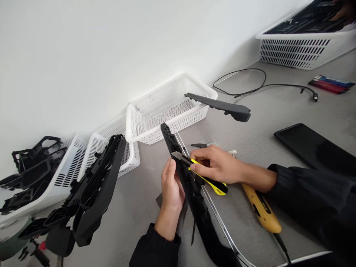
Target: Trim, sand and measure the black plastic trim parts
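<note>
My left hand [171, 187] is closed round a long black plastic part [191, 193], which slants from upper left to lower right across the middle of the view. In my right hand [215, 165] is a yellow and black utility knife [213, 184]. Its metal blade [178, 155] lies over the upper part of the black piece; whether it touches cannot be made out. A yellow corded tool [263, 211] rests on the table below my right wrist.
An open white basket [167, 126] has a dark trim piece [222, 106] across its right end. Filled baskets stand at left [65, 174] and upper right [294, 52]. A black cable [264, 86], red-blue packet [330, 83] and dark tablet-like slab [317, 148] lie at right.
</note>
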`<state>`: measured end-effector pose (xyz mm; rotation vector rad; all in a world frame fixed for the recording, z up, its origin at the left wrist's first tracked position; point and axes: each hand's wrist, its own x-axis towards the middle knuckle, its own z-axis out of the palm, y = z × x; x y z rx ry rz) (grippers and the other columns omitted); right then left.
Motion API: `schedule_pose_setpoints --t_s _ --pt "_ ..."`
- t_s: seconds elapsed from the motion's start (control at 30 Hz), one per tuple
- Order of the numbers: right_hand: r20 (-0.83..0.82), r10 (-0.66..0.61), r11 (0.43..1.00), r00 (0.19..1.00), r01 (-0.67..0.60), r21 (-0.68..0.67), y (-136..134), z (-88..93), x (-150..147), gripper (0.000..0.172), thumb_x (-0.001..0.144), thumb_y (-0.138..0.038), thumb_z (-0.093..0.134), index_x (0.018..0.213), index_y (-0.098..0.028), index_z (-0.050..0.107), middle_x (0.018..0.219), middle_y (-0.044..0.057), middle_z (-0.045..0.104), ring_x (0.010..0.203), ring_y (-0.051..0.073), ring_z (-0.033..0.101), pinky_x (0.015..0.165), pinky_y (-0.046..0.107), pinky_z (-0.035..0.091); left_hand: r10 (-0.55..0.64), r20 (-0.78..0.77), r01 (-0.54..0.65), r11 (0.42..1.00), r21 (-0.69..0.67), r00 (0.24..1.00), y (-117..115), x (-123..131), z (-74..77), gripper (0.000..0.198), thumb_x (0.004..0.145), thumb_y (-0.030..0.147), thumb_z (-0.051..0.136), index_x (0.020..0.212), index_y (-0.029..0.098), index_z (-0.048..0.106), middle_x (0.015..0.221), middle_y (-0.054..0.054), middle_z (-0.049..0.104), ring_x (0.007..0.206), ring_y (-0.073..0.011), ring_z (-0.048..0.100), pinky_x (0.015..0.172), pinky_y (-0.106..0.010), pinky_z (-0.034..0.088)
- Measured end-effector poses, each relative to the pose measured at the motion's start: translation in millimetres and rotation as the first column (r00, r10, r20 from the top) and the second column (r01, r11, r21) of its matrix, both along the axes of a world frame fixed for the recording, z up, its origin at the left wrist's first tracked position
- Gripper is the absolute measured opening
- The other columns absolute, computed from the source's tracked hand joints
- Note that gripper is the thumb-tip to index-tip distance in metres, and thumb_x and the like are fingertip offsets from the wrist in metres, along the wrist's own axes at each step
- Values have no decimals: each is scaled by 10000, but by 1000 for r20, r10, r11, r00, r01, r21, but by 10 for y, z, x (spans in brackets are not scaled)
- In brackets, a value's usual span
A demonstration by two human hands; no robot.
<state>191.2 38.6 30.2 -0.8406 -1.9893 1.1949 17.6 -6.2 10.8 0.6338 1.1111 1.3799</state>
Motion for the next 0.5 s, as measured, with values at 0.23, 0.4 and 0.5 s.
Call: schedule_pose_setpoints --t_s 0.23,0.4,0.5 --pt "180 -46 995 983 29 93 40 -16 35 259 969 -299 569 732 -221 498 599 -58 458 542 113 383 563 279 261 -152 -43 153 988 -1 987 -11 -57 21 370 907 546 711 961 182 683 706 -7 665 548 -126 597 519 -226 462" --pt "274 -126 980 953 76 186 38 -4 69 281 1072 -391 478 895 -213 605 704 -13 580 619 152 525 623 291 359 -283 85 274 957 99 955 -25 -42 16 378 810 291 714 1180 237 657 699 27 603 503 -112 533 478 -221 448" --pt "246 -110 973 963 53 226 14 5 59 336 1118 -439 409 1127 -223 667 938 60 726 800 203 668 715 311 451 -244 102 236 968 89 964 -32 -26 23 426 820 291 708 1239 259 634 667 45 576 453 -102 495 431 -209 424"
